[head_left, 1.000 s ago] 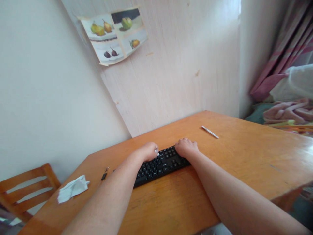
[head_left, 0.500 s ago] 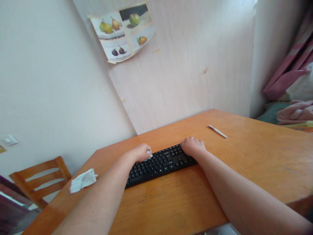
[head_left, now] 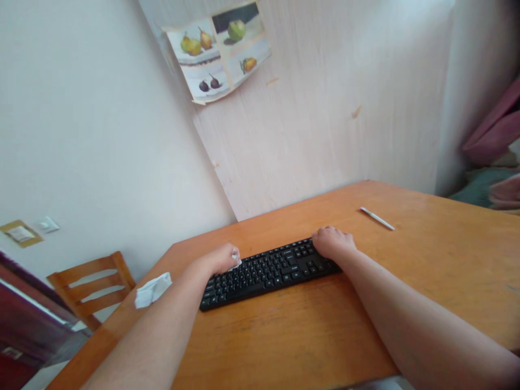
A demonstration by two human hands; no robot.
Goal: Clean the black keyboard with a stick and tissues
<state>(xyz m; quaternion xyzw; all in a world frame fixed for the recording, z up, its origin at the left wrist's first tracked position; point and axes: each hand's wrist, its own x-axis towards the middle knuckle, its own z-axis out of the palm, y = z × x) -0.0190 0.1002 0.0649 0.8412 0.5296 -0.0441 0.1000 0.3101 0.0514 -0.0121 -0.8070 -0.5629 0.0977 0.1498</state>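
Note:
A black keyboard lies at a slight slant on the wooden table. My left hand is closed around a crumpled white tissue, only a bit of which shows, and rests over the upper left keys. At the other end, my right hand grips the keyboard's right edge, its fingers over the far corner and the thumb side hidden. To the left of my left forearm lies a folded white cloth or tissue.
A white pen lies on the table beyond my right hand. A wooden chair stands at the table's left edge. Behind the table rises a pale board with a sheet of fruit pictures taped to it.
My left hand has slid left along the keyboard with the tissue, uncovering keys in the middle. My right hand stays on the right end. The view has turned slightly left.

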